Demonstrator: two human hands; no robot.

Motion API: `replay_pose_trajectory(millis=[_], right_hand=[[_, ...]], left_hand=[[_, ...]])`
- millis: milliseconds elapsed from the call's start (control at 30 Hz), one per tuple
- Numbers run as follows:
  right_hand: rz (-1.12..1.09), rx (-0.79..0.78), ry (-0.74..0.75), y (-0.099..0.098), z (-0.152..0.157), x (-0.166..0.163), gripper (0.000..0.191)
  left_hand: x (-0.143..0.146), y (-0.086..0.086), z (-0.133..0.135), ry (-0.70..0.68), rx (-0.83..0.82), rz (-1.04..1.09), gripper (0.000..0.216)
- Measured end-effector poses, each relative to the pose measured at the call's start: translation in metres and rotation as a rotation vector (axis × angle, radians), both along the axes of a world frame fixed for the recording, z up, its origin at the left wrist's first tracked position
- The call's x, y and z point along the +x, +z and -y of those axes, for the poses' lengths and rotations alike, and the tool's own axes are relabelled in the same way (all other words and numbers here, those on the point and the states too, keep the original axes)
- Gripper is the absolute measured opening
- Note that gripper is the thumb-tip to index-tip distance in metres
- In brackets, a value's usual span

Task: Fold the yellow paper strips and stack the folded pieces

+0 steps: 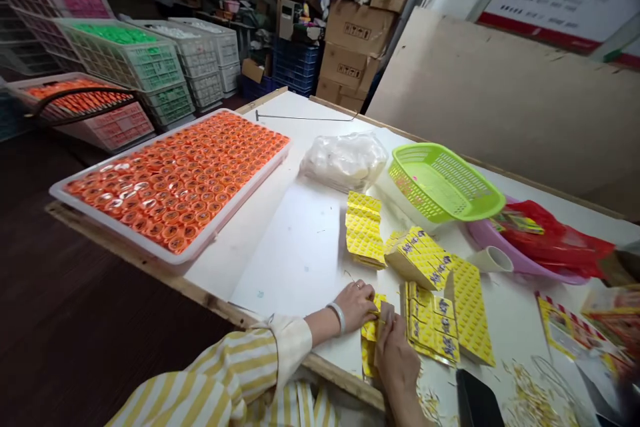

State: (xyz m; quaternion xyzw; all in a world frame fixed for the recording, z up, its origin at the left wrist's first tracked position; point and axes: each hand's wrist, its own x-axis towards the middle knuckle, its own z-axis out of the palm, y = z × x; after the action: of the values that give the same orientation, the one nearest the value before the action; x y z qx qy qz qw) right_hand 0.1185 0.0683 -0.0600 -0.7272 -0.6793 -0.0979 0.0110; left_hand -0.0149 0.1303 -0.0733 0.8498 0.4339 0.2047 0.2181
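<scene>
My left hand (354, 307), with a pale bracelet at the wrist, reaches in over the table's near edge. Its fingers press and pinch the edge of a yellow printed card strip (369, 355). My right hand (399, 355) is closed beside it on a folded-up grey-brown card piece (387, 311); whether this is the back of the same strip I cannot tell. Just right lies a stack of yellow cards with dark printing (433, 323). Beyond my hands are a folded yellow card stack (364, 228) and a thicker yellow card bundle (419, 255).
A shallow tray of orange round-topped pieces (185, 173) fills the table's left. Behind are a clear plastic bag (345, 159) and a green basket (447, 183). A purple basin with a red bag (555, 240), a black phone (477, 400) and scattered yellowish bits (533, 393) lie right.
</scene>
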Motion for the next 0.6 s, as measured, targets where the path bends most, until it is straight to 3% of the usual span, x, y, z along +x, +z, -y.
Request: replay_pose_trajectory(millis=[367, 600], right_hand=[[0.006, 0.056, 0.013, 0.000, 0.008, 0.001, 0.037], [0.039, -0.090, -0.024, 0.016, 0.000, -0.005, 0.033]], left_hand=[[0.002, -0.001, 0.010, -0.102, 0.044, -0.027, 0.020], [0.001, 0.001, 0.010, -0.143, 0.019, 0.019, 0.016]])
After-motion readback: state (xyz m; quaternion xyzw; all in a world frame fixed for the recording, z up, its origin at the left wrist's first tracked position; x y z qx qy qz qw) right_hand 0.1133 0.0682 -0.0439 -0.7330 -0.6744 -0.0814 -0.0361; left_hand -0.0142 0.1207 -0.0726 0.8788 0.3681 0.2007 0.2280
